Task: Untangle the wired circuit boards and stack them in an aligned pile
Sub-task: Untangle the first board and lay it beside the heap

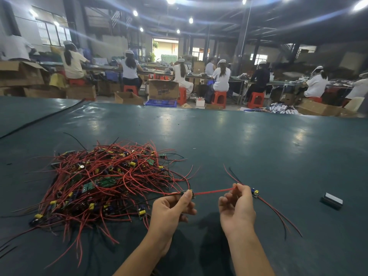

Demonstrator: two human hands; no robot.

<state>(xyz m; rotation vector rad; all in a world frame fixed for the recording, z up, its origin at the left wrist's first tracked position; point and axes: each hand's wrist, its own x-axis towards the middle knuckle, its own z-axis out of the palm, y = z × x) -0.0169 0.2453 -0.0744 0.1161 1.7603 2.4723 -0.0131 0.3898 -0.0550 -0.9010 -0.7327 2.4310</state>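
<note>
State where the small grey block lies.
In the head view, the grey block lies on the table at far right, right of the right hand and its wired board.

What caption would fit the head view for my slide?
Left hand pinches a small board, right hand holds its red wires beside the tangled pile.

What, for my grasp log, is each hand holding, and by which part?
Left hand pinches a small circuit board at its middle; right hand pinches its red wires.
</note>
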